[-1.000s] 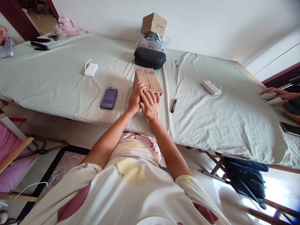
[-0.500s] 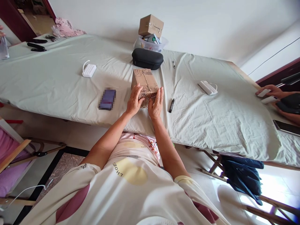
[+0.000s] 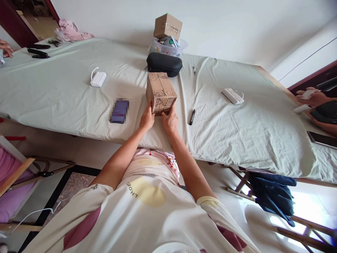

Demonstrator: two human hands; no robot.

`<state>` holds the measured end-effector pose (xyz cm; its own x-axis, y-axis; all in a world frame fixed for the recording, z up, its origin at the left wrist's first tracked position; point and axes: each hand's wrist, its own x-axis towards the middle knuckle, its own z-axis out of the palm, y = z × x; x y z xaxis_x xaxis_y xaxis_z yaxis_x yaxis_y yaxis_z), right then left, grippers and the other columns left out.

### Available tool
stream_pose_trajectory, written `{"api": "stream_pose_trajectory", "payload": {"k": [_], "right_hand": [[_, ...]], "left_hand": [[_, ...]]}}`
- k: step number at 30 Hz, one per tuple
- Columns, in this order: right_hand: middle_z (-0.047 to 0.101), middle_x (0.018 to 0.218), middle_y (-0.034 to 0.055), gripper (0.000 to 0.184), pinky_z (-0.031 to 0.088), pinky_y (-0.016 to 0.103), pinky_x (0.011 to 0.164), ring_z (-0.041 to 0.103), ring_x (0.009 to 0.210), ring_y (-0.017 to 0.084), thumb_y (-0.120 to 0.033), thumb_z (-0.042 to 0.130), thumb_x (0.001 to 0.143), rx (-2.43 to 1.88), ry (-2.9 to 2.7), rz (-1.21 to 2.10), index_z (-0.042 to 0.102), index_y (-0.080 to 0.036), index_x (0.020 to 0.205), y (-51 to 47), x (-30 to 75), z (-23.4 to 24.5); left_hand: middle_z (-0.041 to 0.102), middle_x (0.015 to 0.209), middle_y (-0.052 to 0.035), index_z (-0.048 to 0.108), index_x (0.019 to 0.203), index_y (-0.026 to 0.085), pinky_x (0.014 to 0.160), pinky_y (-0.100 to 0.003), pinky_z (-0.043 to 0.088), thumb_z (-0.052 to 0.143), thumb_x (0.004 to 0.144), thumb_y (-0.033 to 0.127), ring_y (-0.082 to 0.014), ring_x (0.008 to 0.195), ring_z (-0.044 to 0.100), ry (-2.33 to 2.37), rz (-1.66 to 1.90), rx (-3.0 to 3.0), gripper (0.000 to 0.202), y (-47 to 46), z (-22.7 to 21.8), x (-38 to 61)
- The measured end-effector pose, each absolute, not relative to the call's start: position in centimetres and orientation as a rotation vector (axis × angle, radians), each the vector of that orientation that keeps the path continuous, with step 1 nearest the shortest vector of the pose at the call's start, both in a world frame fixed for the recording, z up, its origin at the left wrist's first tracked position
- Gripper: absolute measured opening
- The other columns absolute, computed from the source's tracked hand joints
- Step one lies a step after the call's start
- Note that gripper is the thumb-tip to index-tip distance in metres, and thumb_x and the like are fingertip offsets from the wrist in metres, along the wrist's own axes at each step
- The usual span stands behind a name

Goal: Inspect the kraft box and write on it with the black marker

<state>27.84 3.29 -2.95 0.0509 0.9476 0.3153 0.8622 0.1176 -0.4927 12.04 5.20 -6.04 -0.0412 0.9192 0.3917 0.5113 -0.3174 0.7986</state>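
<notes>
A brown cardboard box (image 3: 160, 92) with black line drawings on its faces stands on the pale green cloth-covered table (image 3: 65, 95) in front of me. My left hand (image 3: 146, 118) presses against the box's near left bottom corner, fingers bent round it. At the near right bottom corner my right hand (image 3: 170, 121) grips the box the same way. Both hands hold the box between them, its near face turned toward me. A black marker (image 3: 192, 117) lies just right of my right hand, and a dark purple phone (image 3: 119, 111) lies to the left.
Behind the box are a black zip case (image 3: 164, 64) and a plastic tub (image 3: 168, 47) topped by a smaller cardboard box (image 3: 167, 26). White devices lie at left (image 3: 98, 78) and right (image 3: 232, 96). Another person's hands (image 3: 312, 99) show at the right edge, one more hand (image 3: 5, 47) far left.
My hands slid from the top of the box down to its near bottom corners, and the box has been tipped up so its drawn near face shows.
</notes>
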Motion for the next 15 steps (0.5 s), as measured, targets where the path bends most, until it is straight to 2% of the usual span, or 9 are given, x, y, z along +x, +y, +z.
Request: {"api": "stream_pose_trajectory", "payload": {"k": [2,4,9,12,15], "right_hand": [[0.059,0.158,0.0296,0.077,0.044,0.057,0.122,0.054,0.151,0.036,-0.037,0.044,0.103,-1.822,-1.843,0.185,0.023,-0.003,0.169,3.2,27.8,-3.1],[0.065,0.150,0.0297,0.076,0.040,0.061,0.121,0.053,0.149,0.039,-0.037,0.047,0.101,-1.852,-1.859,0.193,0.028,-0.003,0.166,3.1,27.9,-3.1],[0.062,0.154,0.0281,0.074,0.039,0.058,0.121,0.052,0.147,0.038,-0.034,0.053,0.096,-1.876,-1.877,0.227,0.033,-0.005,0.162,2.9,28.1,-3.1],[0.064,0.150,0.0272,0.076,0.042,0.056,0.120,0.057,0.141,0.037,-0.038,0.057,0.095,-1.854,-1.844,0.227,0.034,-0.008,0.161,3.1,28.1,-3.4],[0.063,0.148,0.0265,0.088,0.047,0.056,0.116,0.060,0.137,0.038,-0.048,0.064,0.093,-1.788,-1.722,0.203,0.029,-0.010,0.164,3.4,27.8,-3.7]], "left_hand": [[0.030,0.181,-0.0141,0.023,0.175,0.019,0.139,-0.050,0.034,0.058,0.098,0.011,-0.0311,0.166,0.038,1.533,1.311,1.813,0.086,5.1,-5.7,12.1],[0.031,0.181,-0.0142,0.026,0.174,0.018,0.141,-0.047,0.031,0.058,0.096,0.007,-0.0296,0.167,0.037,1.554,1.303,1.810,0.085,4.9,-5.3,12.2],[0.033,0.180,-0.0136,0.031,0.172,0.018,0.140,-0.045,0.032,0.057,0.095,0.006,-0.0281,0.166,0.039,1.588,1.277,1.793,0.083,4.7,-4.8,12.2],[0.042,0.177,-0.0124,0.040,0.168,0.021,0.136,-0.043,0.038,0.057,0.099,0.012,-0.0278,0.162,0.046,1.596,1.303,1.796,0.072,4.7,-5.1,11.9],[0.052,0.170,-0.0146,0.044,0.165,0.022,0.133,-0.044,0.042,0.057,0.106,0.028,-0.0286,0.156,0.054,1.536,1.418,1.867,0.061,4.8,-5.5,11.7]]}}
